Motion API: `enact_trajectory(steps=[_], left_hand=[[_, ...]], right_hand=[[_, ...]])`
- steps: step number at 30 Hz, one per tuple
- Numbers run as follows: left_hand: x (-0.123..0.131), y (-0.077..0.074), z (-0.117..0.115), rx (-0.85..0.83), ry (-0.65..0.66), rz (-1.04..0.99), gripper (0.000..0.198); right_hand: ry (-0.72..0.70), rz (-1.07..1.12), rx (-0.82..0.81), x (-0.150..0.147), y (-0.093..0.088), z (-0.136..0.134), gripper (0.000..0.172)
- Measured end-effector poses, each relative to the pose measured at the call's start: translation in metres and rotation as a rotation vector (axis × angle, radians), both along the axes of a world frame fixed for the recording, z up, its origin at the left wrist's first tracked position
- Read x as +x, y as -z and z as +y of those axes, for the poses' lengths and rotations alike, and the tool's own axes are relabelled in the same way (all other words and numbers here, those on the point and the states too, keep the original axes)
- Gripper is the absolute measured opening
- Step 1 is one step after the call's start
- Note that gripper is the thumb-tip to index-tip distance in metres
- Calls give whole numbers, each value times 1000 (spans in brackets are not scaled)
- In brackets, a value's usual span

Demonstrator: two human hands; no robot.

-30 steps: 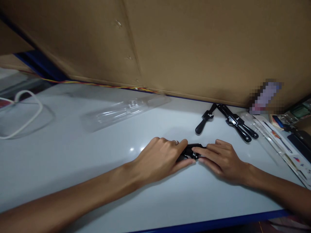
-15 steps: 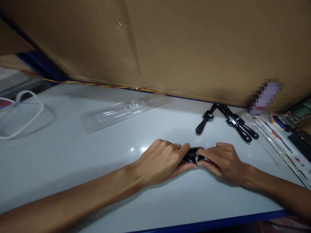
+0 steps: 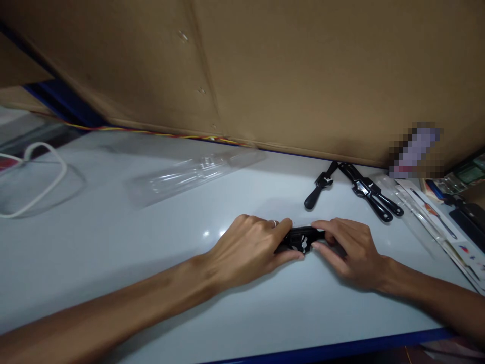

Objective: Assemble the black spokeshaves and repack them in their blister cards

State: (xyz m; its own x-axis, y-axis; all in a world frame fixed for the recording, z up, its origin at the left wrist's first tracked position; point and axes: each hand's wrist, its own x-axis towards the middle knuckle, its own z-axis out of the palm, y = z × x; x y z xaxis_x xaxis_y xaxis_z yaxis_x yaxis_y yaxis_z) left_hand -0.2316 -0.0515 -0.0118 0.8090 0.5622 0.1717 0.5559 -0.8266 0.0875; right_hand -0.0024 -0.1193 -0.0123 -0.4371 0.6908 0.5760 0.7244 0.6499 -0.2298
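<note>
A small black tool with a metal wing nut [image 3: 302, 239] lies on the white table [image 3: 151, 242], held between both hands. My left hand [image 3: 248, 249], with a ring on one finger, is closed around its left end. My right hand [image 3: 350, 247] pinches its right end between thumb and fingers. Most of the tool is hidden under the two hands.
Three more black tools [image 3: 356, 189] lie behind my right hand near the cardboard wall [image 3: 288, 71]. A clear plastic blister pack [image 3: 193, 172] lies at the middle left, a white cable [image 3: 34, 177] far left. Packaged items [image 3: 439, 222] crowd the right edge.
My right hand's fingers have lifted and shifted from lying over the tool to pinching its right end, and the wing nut now shows between the hands. My left hand has stayed in place.
</note>
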Motion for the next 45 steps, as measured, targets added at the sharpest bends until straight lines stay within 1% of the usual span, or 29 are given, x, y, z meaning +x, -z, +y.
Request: enact_trajectory(steps=[4,9,13,17,21,30,36,45], left_hand=[[-1,1,4,35,-10,-13,52],[-2,1,9,24,-47,-37,51],[-2,2,9,1,-52,-79,49],[-2,3,9,7,-36,-118,47],[-3,4,9,41,-7,-142,45],[-3,4,12,115,28,-168,43],[-2,4,17,76,33,-140,38],[-2,1,16,71,48,-134,42]], right_hand=[[59,-27,2,-1,-4,2,15],[103,-109,-135,0,-2,3,19],[131,-98,-173,0,1,3,17],[180,-106,-176,-1,1,3,11],[185,-165,-170,-1,1,4,8],[180,-175,-171,0,0,4,9],[181,-184,-171,0,1,4,10],[184,-198,-154,0,1,5,13]])
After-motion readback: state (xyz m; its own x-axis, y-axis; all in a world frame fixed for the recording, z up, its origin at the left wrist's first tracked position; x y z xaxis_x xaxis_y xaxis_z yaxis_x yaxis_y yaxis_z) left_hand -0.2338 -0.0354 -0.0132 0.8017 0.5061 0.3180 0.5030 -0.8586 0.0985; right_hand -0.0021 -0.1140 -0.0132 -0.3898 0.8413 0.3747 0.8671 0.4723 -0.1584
